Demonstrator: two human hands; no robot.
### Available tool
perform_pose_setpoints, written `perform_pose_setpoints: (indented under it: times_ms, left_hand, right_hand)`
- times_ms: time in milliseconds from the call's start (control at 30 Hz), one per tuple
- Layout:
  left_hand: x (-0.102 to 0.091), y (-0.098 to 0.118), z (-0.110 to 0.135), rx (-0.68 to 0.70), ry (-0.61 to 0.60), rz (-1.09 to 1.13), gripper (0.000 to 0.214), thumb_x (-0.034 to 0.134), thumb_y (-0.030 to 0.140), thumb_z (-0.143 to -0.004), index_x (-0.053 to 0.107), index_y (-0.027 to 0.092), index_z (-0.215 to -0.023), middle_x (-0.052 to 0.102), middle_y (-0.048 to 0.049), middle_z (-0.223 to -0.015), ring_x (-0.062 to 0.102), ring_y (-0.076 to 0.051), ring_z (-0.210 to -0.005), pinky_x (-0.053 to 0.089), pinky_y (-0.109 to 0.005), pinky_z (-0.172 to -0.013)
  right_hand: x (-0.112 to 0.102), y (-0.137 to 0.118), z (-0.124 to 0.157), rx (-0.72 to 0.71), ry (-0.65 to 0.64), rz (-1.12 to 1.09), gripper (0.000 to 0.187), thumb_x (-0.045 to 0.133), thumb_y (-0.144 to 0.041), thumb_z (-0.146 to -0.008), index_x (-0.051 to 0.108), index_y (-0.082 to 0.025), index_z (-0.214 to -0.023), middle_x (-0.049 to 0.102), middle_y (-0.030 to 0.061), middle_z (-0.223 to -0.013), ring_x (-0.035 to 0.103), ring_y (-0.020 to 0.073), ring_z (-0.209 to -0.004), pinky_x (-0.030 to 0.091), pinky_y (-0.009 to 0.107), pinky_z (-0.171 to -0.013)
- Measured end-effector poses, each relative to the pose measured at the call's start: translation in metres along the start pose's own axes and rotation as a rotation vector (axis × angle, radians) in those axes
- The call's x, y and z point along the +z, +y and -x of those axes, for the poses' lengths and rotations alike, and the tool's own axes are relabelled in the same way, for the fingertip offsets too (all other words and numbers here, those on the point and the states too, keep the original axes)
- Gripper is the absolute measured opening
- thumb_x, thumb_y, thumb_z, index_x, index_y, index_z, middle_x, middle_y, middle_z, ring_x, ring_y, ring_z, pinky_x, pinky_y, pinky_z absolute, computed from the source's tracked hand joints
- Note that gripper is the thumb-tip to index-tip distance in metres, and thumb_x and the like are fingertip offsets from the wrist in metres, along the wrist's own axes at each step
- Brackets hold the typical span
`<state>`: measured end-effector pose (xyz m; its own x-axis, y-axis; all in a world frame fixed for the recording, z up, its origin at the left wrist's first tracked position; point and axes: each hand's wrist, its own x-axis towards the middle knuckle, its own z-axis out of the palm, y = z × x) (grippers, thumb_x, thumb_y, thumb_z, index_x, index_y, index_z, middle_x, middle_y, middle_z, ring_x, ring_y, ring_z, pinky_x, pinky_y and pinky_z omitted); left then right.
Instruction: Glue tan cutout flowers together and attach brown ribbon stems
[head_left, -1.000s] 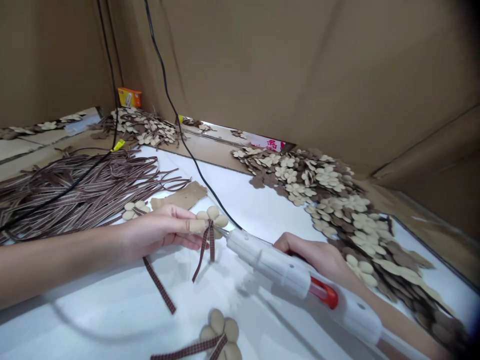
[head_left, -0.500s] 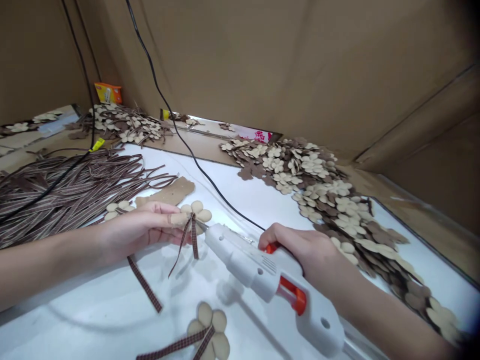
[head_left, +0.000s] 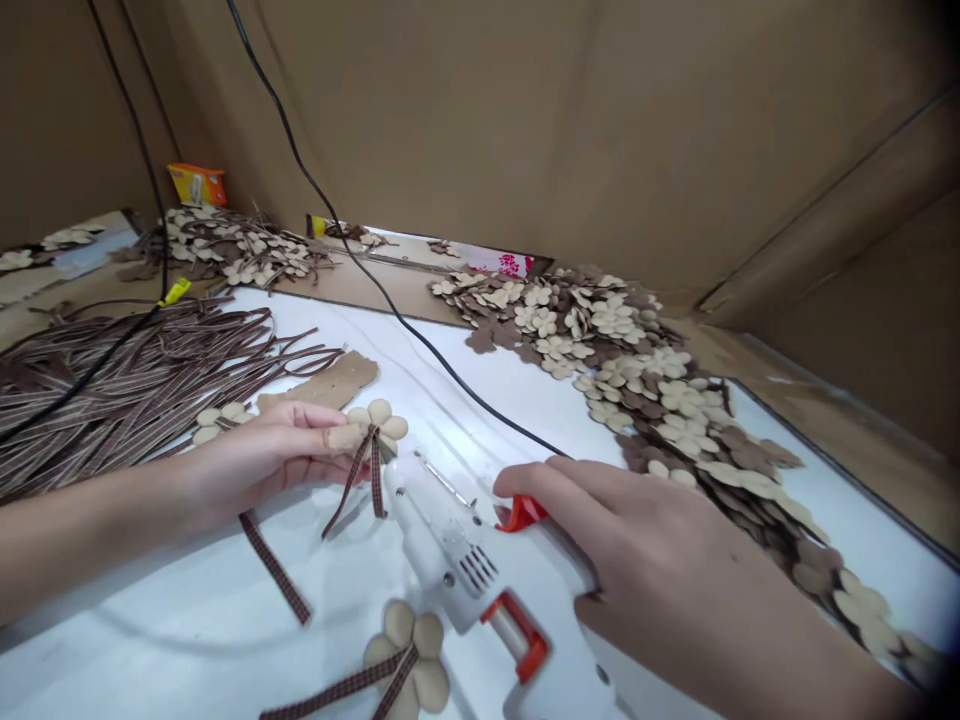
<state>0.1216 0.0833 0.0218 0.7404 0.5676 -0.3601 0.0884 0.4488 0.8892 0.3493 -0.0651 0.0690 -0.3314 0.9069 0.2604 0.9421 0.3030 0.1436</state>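
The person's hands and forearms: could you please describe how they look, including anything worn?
Left hand and right hand: no visible gloves or rings. Forearms show no sleeves. A beige patch at the left thumb may be tape or petal.

Bright white table (head_left: 172, 590), dim cardboard walls (head_left: 450, 120)
Cool light casts soft, faint shadows across the table; dark vignetting swallows the right-hand corners, and detail softens toward the edges.

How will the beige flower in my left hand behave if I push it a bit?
The flower would likely tilt, since the left hand pinches it at one side. Its ribbon tails should swing or fold easily, as they hang loose. The petals look padded, so they may give slightly.
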Motion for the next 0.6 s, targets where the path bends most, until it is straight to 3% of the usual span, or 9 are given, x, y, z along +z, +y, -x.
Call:
perform_pose_setpoints:
  times_ms: [200, 300, 400, 500, 600]
  left_hand:
    - [0.002, 0.001, 0.0, -0.027, 0.06, -0.085, 0.027, 0.071, 0.033, -0.073, 0.073, 0.014, -0.093, 0.071, -0.007, -0.102, 0.066, -0.018, -0.093, 0.051, -0.022, -0.084]
    - [0.004, 0.004, 0.001, -0.039, 0.088, -0.071, 0.025, 0.07, 0.031, -0.074, 0.073, 0.014, -0.092, 0.072, -0.0073, -0.1, 0.067, -0.016, -0.087, 0.052, -0.02, -0.08]
    - [0.003, 0.005, 0.001, -0.032, 0.078, -0.041, 0.021, 0.07, 0.032, -0.075, 0.074, 0.016, -0.088, 0.072, -0.0075, -0.099, 0.067, -0.014, -0.082, 0.052, -0.019, -0.077]
    - [0.002, 0.005, 0.001, -0.021, 0.068, -0.021, 0.019, 0.071, 0.03, -0.075, 0.074, 0.017, -0.087, 0.072, -0.0062, -0.094, 0.066, -0.013, -0.078, 0.053, -0.02, -0.076]
    - [0.002, 0.005, 0.001, -0.02, 0.065, -0.011, 0.016, 0.07, 0.029, -0.076, 0.073, 0.018, -0.087, 0.071, -0.0044, -0.091, 0.065, -0.012, -0.077, 0.052, -0.021, -0.077]
  right_hand:
    - [-0.008, 0.01, 0.002, 0.047, 0.002, 0.086, 0.045, 0.042, -0.007, -0.05, 0.061, -0.024, -0.087, 0.068, 0.001, -0.074, 0.062, 0.0183, -0.056, 0.038, 0.026, -0.044]
    - [-0.007, 0.028, 0.001, 0.041, 0.042, 0.198, 0.041, 0.045, -0.009, -0.054, 0.061, -0.023, -0.089, 0.068, 0.0046, -0.074, 0.062, 0.0222, -0.061, 0.036, 0.028, -0.044]
    - [0.0, 0.05, -0.003, 0.151, 0.039, 0.28, 0.035, 0.047, -0.014, -0.064, 0.059, -0.024, -0.095, 0.068, 0.0081, -0.084, 0.062, 0.0269, -0.07, 0.038, 0.031, -0.05]
    - [0.009, 0.068, -0.008, 0.302, -0.055, 0.187, 0.029, 0.05, -0.021, -0.071, 0.055, -0.025, -0.099, 0.067, 0.0081, -0.09, 0.062, 0.0281, -0.075, 0.04, 0.032, -0.055]
    - [0.021, 0.076, -0.012, 0.462, -0.227, -0.023, 0.031, 0.053, -0.028, -0.071, 0.054, -0.028, -0.102, 0.068, 0.0042, -0.083, 0.063, 0.0244, -0.066, 0.039, 0.028, -0.048]
